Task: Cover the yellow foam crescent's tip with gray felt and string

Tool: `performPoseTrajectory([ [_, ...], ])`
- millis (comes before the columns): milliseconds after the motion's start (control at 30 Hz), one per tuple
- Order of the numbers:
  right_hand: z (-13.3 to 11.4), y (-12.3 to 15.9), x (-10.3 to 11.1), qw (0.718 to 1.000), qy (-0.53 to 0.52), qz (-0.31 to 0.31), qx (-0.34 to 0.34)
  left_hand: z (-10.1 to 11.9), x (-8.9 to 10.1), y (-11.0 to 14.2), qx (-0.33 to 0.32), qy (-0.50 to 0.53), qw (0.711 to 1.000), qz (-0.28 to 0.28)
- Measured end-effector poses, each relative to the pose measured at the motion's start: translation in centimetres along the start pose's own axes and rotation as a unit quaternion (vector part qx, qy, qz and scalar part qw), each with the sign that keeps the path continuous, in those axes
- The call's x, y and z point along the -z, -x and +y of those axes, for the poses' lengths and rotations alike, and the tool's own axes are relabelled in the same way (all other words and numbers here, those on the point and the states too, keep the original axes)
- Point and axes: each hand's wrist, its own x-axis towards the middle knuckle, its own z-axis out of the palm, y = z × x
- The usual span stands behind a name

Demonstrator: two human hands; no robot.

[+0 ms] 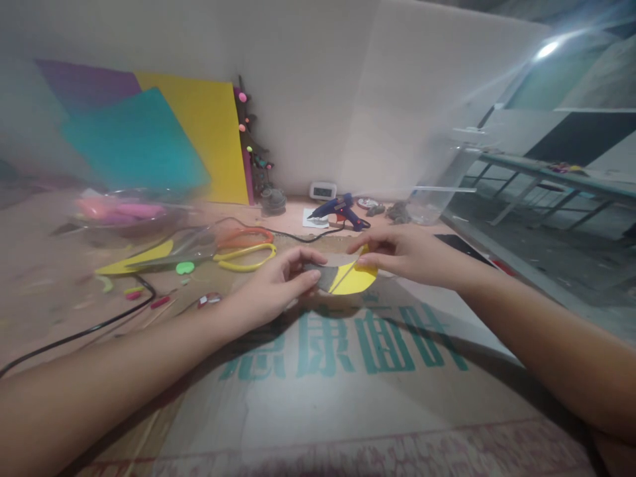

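A small rounded craft piece [354,278], bright yellow on one side and dark grey on the other, is held between my hands just above the printed board. My left hand [293,278] pinches its dark grey end between thumb and fingers. At the yellow end, my right hand [385,255] has thumb and fingers closed on the edge. A thin grey strip [342,277] runs slantwise across the yellow part; whether it is glued down I cannot tell. Fingers partly hide both ends.
A blue glue gun [342,211] with a black cord stands behind my hands, near a small white clock [322,191]. Scissors [246,257] and coloured scraps lie left. Coloured sheets [199,132] lean at the back. A clear container [437,185] stands right.
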Motion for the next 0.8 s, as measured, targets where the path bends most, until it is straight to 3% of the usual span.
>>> performPoseTrajectory([
  [233,-0.6,0.1,-0.2,0.996,-0.017,-0.085,0.004,0.2,-0.2,0.6,-0.019,-0.085,0.996,-0.009],
  [367,-0.6,-0.2,-0.1,0.996,-0.027,-0.08,-0.013,0.5,-0.3,1.0,-0.041,-0.136,0.99,-0.002],
  [567,0.0,-0.4,0.1,0.992,-0.059,-0.093,-0.056,0.1,-0.5,1.4,-0.146,-0.241,0.959,0.01],
  [800,-0.2,-0.4,-0.1,0.992,-0.065,-0.098,-0.035,0.2,-0.5,1.4,-0.162,-0.272,0.948,0.02],
])
